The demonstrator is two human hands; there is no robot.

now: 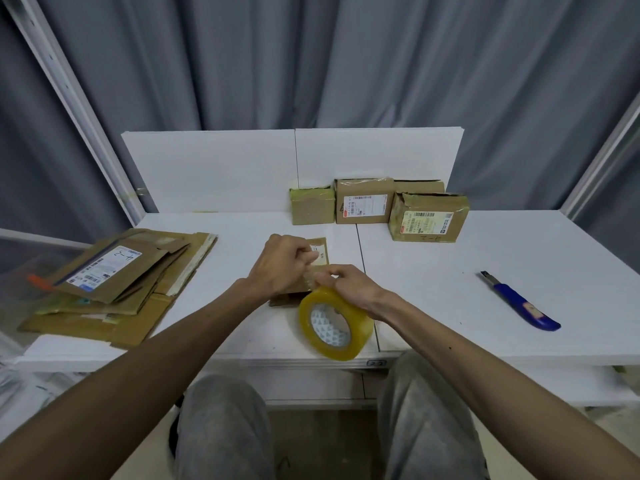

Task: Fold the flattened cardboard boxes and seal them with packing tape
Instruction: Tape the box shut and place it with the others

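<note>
A roll of yellowish packing tape [335, 323] hangs above the table's front edge, gripped at its top by my right hand [349, 284]. My left hand [282, 268] pinches the tape's loose end just left of the roll, fingers curled. Both hands hover over a small cardboard box [320, 249] in the middle of the table; most of that box is hidden behind them. A stack of flattened cardboard boxes [117, 289] lies at the left of the table.
Three taped boxes [374, 206] stand at the back against a white panel [214, 168]. A blue utility knife [519, 303] lies on the white table [519, 251] at the right. Grey curtains hang behind. My knees are below the table edge.
</note>
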